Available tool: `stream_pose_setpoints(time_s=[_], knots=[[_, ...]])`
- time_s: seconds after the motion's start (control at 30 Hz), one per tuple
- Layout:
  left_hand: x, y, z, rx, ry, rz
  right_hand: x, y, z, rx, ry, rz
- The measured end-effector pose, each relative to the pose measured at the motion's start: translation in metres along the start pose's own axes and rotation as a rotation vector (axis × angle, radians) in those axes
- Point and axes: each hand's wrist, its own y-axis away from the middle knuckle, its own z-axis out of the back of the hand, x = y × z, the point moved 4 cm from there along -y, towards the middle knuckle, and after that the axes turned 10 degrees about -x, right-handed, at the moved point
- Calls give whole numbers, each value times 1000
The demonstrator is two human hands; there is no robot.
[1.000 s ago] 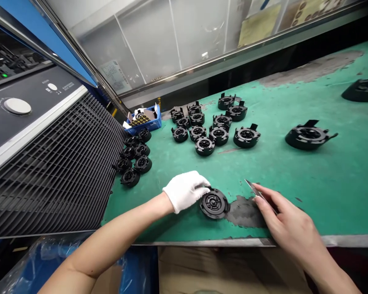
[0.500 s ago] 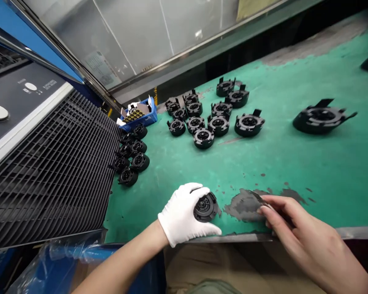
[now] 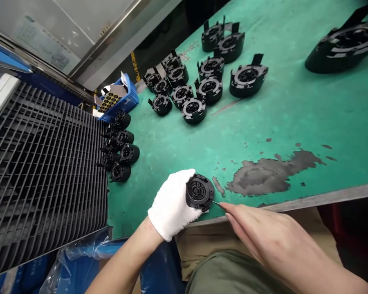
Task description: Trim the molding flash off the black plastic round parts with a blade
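Observation:
My left hand (image 3: 171, 201), in a white glove, is wrapped around the left side of a round black plastic part (image 3: 198, 191) near the table's front edge. Ribs and rings on the part's face turn up towards me. My bare right hand (image 3: 260, 228) pinches a thin metal blade (image 3: 220, 205), most of which the fingers hide. Its tip meets the lower right rim of the part, or lies very close to it.
Several similar black parts (image 3: 194, 110) stand on the green tabletop (image 3: 178, 143) beyond my hands. More (image 3: 121, 170) line the left side beside a black grille (image 3: 49, 175). A blue bin (image 3: 130, 98) holds a sheet of yellow round stickers. A worn grey patch (image 3: 260, 175) marks the table.
My right hand has moved left, bringing the blade from over the worn patch to the part's rim. The left hand now grips the part more closely. The view has shifted and tilted.

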Motion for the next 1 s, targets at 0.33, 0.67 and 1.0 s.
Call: stream_pose_setpoints(time_s=[0.33, 0.67, 1.0], knots=[[9, 15, -1, -3, 3, -104, 8, 14, -3, 75, 33, 114], [6, 19, -1, -58, 2, -153, 17, 7, 6, 129, 78, 93], [3, 18, -1, -101, -22, -177, 16, -6, 4, 125, 178, 136]])
